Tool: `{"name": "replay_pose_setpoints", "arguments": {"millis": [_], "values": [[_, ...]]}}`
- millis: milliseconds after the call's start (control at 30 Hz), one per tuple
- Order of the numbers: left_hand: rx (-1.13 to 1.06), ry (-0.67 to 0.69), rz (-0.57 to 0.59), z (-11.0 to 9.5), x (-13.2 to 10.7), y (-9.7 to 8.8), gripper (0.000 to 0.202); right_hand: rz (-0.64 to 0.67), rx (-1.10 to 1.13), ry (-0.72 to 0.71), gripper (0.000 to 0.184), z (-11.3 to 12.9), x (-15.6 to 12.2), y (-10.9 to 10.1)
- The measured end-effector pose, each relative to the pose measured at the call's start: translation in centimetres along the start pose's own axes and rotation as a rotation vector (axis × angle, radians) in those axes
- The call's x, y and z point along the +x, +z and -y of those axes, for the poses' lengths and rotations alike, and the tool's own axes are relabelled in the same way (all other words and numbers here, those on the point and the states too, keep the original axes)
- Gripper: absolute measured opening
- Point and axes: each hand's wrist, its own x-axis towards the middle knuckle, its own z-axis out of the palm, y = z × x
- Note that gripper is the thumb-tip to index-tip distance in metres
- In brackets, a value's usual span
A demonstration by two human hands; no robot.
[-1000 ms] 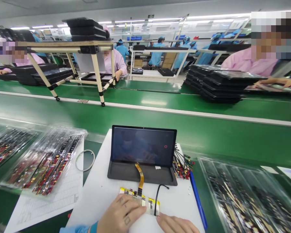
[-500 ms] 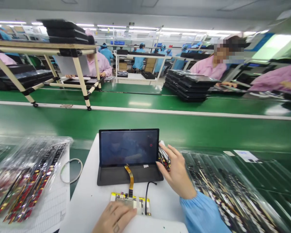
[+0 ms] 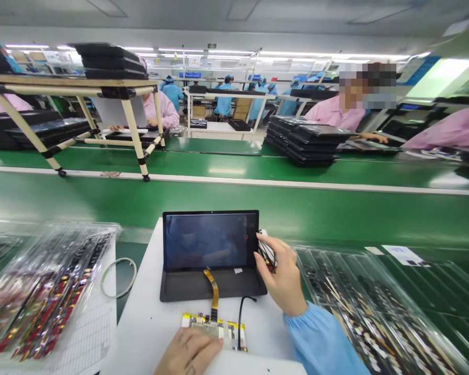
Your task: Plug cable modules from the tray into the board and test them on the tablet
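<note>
Had the left hand (image 3: 189, 354) flat on the circuit board (image 3: 230, 330) at the near edge of the white counter (image 3: 148, 317). Its grip was open, just pinning the board. An orange flex cable (image 3: 214, 294) ran from the board up to the display panel (image 3: 209, 239), propped in its black tray (image 3: 195, 286) mid-counter. The right hand (image 3: 285, 284) was at the panel's right edge, in the wire leads (image 3: 268, 254) piled there, thumb-and-forefinger grip closed on the leads. Couldn't tell if it had one or several. I read it as the lead-picking step. The next move called for singling one lead out of the tangle while keeping the board pinned, so the flex took no tug.
</note>
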Motion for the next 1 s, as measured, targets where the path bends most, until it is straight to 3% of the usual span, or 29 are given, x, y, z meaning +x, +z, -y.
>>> {"name": "replay_pose_setpoints", "arguments": {"millis": [167, 333, 533, 733, 900, 1000], "values": [[-0.008, 0.014, -0.023, -0.3, 0.3, 0.0, 0.049, 0.075, 0.02, -0.03, 0.013, 0.0, -4.4, -2.1], [0.043, 0.044, -0.074, -0.8, 1.6, -0.9, 0.047, 0.124, -0.025, -0.076, 0.014, 0.2, -7.7, -2.2], [0.095, 0.052, -0.09, -1.0, 2.3, -1.3, 0.054, 0.133, -0.094, -0.016, 0.026, 1.2, -8.1, -1.2], [0.092, 0.05, -0.113, -0.9, 2.1, -1.0, 0.047, 0.088, -0.137, 0.018, 0.031, 1.9, -7.4, -1.1], [0.064, 0.034, -0.05, -0.8, 1.5, -0.9, 0.043, 0.056, -0.235, -0.086, 0.02, 2.3, -7.6, -2.5], [0.066, 0.046, -0.084, -0.9, 1.8, -1.2, 0.037, 0.045, -0.305, -0.155, 0.016, 2.1, -8.4, -3.4]]}}
